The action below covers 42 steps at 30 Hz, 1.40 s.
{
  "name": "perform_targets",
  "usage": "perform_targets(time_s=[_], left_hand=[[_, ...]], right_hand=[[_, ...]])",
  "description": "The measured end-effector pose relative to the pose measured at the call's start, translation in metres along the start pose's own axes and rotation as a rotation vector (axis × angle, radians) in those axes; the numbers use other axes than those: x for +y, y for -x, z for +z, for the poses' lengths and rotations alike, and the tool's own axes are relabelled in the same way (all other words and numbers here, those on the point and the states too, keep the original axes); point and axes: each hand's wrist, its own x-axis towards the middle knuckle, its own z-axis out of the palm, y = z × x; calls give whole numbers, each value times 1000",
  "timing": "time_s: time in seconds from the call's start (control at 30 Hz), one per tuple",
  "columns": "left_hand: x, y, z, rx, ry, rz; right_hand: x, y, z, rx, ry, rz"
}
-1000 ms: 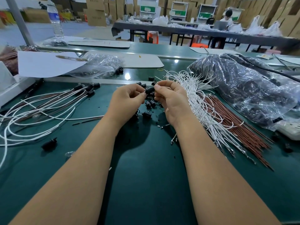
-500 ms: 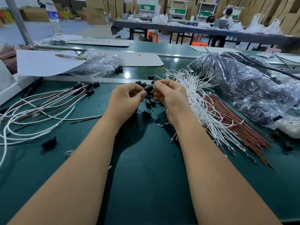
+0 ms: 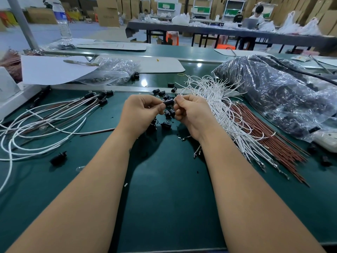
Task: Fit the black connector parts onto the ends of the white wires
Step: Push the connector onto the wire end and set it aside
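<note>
Pinching black connector (image 3: pixel 168 102), both hands, bag (image 3: pixel 284 99) w/ black parts

loose connector parts (image 3: pixel 167 114) lie on the table (image 3: pixel 164 189) between finished leads (image 3: pixel 54 115) at left and the unfitted wire bundle (image 3: pixel 224 114) at right, a plastic bag (image 3: pixel 284 95) beyond it.

Near half of the green mat (image 3: pixel 164 198): open between the forearms and to either side, apart from one stray black part (image 3: pixel 58 157) at near left. Left: looped finished wires (image 3: pixel 45 123) spread across the surface. Right: the bundle of white wires (image 3: pixel 218 110) and brown wires (image 3: pixel 269 141) fans toward the near edge, backed by a bulky plastic bag (image 3: pixel 282 95). Centre, far: loose black connectors (image 3: pixel 166 114) scattered under the hands.
</note>
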Motion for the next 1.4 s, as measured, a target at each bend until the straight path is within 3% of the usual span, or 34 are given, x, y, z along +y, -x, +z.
perform_targets(time_s=[0.23,0.67,1.03,1.4], left_hand=[[0,0,-2,-26,47,-23],[-4,1,-4,-95,89,-62],[-2,-1,1,-48,76,23],[-3,1,-2,-100,68,-58]], right_hand=[[3,-1,2,12,-31,-45],[6,2,5,35,326,-218],[3,-2,3,139,327,-246],[3,2,1,55,376,-286]])
